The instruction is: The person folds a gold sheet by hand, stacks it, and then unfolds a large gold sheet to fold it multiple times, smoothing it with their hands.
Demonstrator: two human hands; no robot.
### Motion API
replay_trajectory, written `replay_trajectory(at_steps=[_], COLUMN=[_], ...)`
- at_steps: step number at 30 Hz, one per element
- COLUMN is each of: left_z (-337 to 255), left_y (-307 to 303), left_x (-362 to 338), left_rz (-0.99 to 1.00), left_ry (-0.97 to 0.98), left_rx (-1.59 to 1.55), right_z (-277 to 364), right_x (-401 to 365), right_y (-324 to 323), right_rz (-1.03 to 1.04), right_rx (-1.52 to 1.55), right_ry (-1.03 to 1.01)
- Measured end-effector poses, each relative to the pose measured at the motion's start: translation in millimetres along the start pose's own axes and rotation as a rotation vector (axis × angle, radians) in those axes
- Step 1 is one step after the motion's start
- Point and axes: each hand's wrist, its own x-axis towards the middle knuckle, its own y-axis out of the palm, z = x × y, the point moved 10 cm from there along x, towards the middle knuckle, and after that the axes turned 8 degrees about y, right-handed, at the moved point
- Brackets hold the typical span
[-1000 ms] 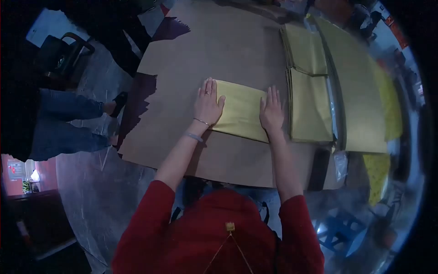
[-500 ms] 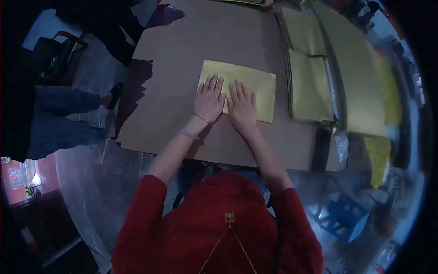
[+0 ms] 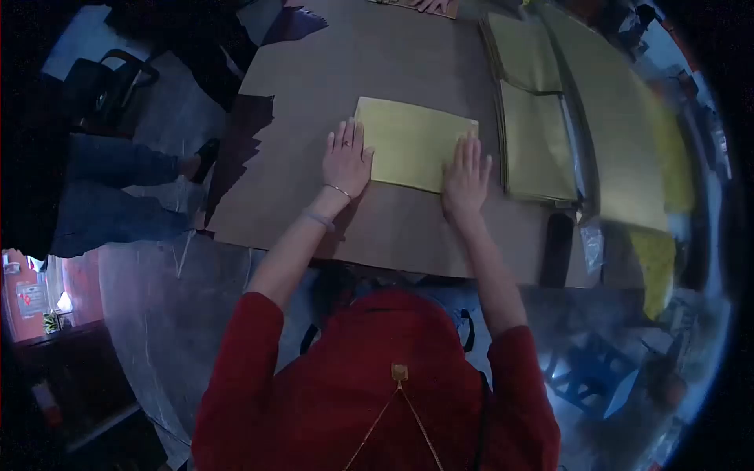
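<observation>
A flat yellow sheet (image 3: 412,145), perhaps folded paper, lies on the brown table covering in front of me. My left hand (image 3: 347,161) rests flat at its left edge, fingers stretched out and pointing away from me. At the opposite edge my right hand (image 3: 468,173) lies flat, with its fingers extended over the right border of the sheet. Neither hand grasps anything. The middle of the sheet shows between them.
Stacks of yellow sheets (image 3: 538,145) lie to the right, with a larger yellow stack (image 3: 609,141) beyond. A dark oblong object (image 3: 557,250) lies near the front edge. Another person's hand (image 3: 432,6) shows at the far edge. A blue stool (image 3: 594,377) stands lower right.
My hands have spread apart from the middle of the sheet, the left to its left edge and the right to its right edge. Another person's hand has come into view at the far edge.
</observation>
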Motion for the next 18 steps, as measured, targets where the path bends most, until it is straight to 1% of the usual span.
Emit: replay_trajectory(at_steps=[1,2,4,5,6,7,8,9,10,11,12,13,15,16,18], left_z=[-1,-1,0,2,2,2,6,6,5,5,4,4,5,5,4], left_y=[1,1,6,6,9,14,13,10,11,9,8,6,4,2,2], left_x=[0,0,0,-1,-2,-4,-3,-2,-3,-4,-5,-4,-4,-3,-3], left_rz=[0.009,0.024,0.082,0.084,0.109,0.141,0.056,0.073,0.088,0.014,0.026,0.023,0.000,-0.003,0.020], left_ry=[-0.005,-0.015,-0.027,-0.023,-0.005,0.011,-0.028,-0.040,-0.056,-0.041,-0.041,-0.044,-0.032,-0.030,-0.040], left_rx=[0.008,0.011,0.033,0.040,0.063,0.082,-0.037,-0.043,-0.053,-0.041,-0.047,-0.060,-0.042,-0.045,-0.052], right_z=[25,52,115,135,152,145,133,117,113,106,99,91,70,58,27], right_x=[3,7,17,20,21,18,22,21,17,17,16,13,11,11,8], right_y=[-7,-13,-17,13,11,11,17,31,21,20,23,17,14,14,10], right_rz=[-0.005,-0.121,-0.109,-0.120,-0.133,-0.094,-0.049,0.005,-0.077,-0.055,-0.034,-0.081,-0.084,-0.087,-0.074], right_rx=[0.084,0.197,0.286,0.241,0.195,0.287,0.308,0.326,0.217,0.250,0.286,0.230,0.284,0.191,0.199], right_ry=[-0.037,-0.058,-0.172,-0.207,-0.245,-0.176,-0.103,-0.028,-0.085,-0.078,-0.064,-0.087,-0.052,-0.050,0.009])
